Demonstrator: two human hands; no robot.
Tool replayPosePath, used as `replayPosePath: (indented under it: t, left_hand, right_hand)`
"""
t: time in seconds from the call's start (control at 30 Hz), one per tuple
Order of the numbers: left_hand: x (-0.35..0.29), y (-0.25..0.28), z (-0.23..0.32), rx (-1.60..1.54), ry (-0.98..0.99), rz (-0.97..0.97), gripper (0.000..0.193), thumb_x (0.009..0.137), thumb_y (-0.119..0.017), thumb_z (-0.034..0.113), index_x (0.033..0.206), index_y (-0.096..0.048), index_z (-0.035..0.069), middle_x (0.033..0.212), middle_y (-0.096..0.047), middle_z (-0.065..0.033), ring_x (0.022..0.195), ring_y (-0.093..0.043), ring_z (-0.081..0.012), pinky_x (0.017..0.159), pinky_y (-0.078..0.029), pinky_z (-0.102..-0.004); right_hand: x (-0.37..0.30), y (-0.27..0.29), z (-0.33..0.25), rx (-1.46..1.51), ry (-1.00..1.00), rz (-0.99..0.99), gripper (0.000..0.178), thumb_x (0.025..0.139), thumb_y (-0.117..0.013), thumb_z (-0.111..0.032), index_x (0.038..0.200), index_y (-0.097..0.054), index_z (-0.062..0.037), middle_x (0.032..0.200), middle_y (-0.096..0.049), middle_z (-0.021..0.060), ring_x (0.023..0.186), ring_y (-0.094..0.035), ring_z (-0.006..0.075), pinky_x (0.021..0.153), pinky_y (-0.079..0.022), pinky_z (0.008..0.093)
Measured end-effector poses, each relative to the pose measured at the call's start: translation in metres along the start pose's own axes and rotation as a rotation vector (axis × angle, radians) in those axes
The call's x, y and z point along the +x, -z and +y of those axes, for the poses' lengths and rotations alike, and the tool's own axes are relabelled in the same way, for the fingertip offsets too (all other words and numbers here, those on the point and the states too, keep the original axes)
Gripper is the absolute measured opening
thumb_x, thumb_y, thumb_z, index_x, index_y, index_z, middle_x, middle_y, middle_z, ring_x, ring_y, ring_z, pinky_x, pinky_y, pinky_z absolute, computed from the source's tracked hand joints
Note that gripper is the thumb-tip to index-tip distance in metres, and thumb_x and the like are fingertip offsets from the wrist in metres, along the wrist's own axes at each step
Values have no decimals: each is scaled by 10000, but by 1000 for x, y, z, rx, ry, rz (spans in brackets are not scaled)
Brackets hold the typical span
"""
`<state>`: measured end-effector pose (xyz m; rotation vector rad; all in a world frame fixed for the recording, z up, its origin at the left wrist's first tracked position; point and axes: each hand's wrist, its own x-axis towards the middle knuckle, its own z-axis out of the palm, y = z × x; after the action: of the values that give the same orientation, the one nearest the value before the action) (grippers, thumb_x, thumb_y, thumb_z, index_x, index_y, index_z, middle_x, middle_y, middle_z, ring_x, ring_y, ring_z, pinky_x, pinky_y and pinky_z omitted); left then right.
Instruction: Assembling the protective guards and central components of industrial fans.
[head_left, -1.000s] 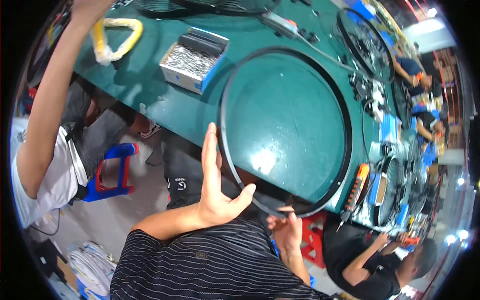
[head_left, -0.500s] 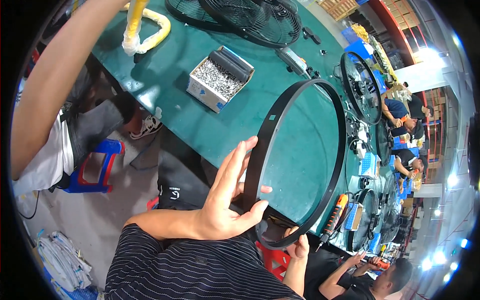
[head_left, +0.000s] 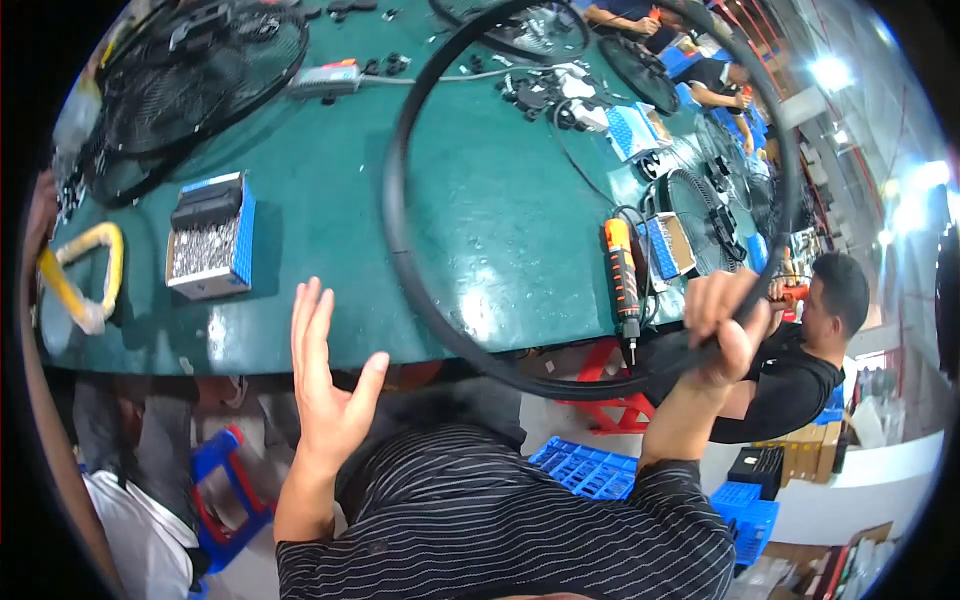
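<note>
A large black ring (head_left: 397, 215), thin and round like a fan grille's rim, is held up over the table in front of me. Its lower right part is in the grip of my right hand (head_left: 725, 320), whose fingers curl round the band. My left hand (head_left: 330, 405) stands apart from the ring, fingers raised, thumb spread, holding nothing. Beneath the ring's right side, an orange and black electric screwdriver (head_left: 622, 275) lies on the table. Left of my left hand is a box (head_left: 240, 245) of small metal fasteners with a dark block on top.
Black fan grilles (head_left: 200, 105) lie at the green table's (head_left: 320, 190) far left. A yellow bent handle (head_left: 118, 260) is near a person's arm at left. Small parts and open boxes (head_left: 632, 130) crowd the right side. Close by on the right works another person (head_left: 830, 330). Blue crates (head_left: 590, 468) stand below.
My view has turned right. The ring has swung right and now hangs from my right hand alone. My left hand has come away from the ring and is open.
</note>
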<state>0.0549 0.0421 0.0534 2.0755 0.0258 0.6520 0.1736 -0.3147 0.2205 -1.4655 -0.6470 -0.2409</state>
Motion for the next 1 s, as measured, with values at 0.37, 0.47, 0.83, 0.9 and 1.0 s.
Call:
replayPosePath:
  t: [0.37,0.47,0.83,0.9,1.0]
  left_hand:
    - [34,-13,43,-754,213,-5,1065,883,-838,72,1663,-121,-40,1407,-537,-193,1065,-631,-166,857,-568,-306]
    - [20,-14,37,-776,232,35,1025,877,-817,33,1659,-159,-50,1303,-586,-160,967,-629,-153,815,-562,-312]
    - [20,0,-5,-7,44,233,880,790,-790,128,1533,-393,-125,1483,-498,-313,1429,-473,-428,1190,-377,-486]
    - [27,-2,-29,398,144,243,822,792,-755,189,1489,-455,-128,1532,-460,-323,1482,-394,-465,1247,-274,-545]
    - [22,-1,-52,479,148,133,756,834,-699,266,1443,-499,-137,1518,-492,-307,1481,-388,-473,1257,-240,-576]
  right_hand:
    - [-25,-127,83,-812,435,-907,339,729,-823,-166,676,-493,-114,585,-543,64,502,-585,291,496,-476,427]
    - [-46,-124,100,-798,429,-958,356,705,-830,-142,672,-476,-116,587,-532,61,501,-570,277,489,-456,411]
    - [-42,-151,106,-876,368,-1023,355,778,-872,-266,770,-559,-98,695,-581,69,593,-606,275,550,-477,405]
    - [-41,-151,114,-851,350,-946,389,760,-892,-336,895,-642,-71,787,-633,79,685,-643,275,618,-505,409]
    - [-25,-119,123,-883,326,-700,536,741,-919,-320,1116,-686,-16,1034,-713,167,920,-689,376,803,-556,460]
